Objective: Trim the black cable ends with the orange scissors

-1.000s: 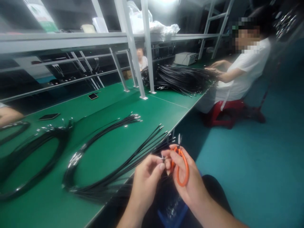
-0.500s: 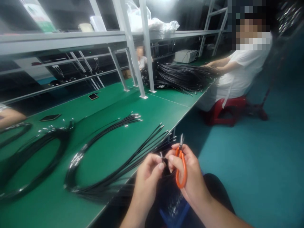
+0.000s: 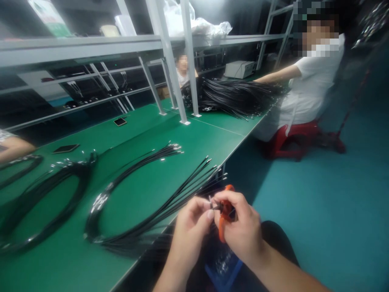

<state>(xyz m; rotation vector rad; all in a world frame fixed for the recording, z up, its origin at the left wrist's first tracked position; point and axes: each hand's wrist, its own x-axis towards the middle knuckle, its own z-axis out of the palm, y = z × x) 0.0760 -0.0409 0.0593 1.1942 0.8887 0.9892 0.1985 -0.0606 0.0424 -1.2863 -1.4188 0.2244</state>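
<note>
My right hand (image 3: 243,225) is closed on orange-handled scissors or snips (image 3: 223,231), whose short metal blades point left at my left fingertips. Pinched in my left hand (image 3: 194,223) is the small silvery end of something thin, probably a cable; the blades meet it or lie very close. Black cables (image 3: 94,223) with silvery ends curve in a bundle over the green table (image 3: 127,182), their loose ends fanning out beside my hands. Below my hands, a blue tray (image 3: 223,280) with small shiny bits is partly hidden.
More coiled black cables (image 3: 75,190) lie at the left, near two phones and another person's arm. Metal posts (image 3: 174,89) rise from the table. Beyond them is a large cable pile (image 3: 234,95), where a person (image 3: 316,89) sits on a red stool (image 3: 291,140).
The snips have turned in my right hand from pointing up to pointing left, their blades now at my left fingertips. The seated person's arm has shifted over the cable pile.
</note>
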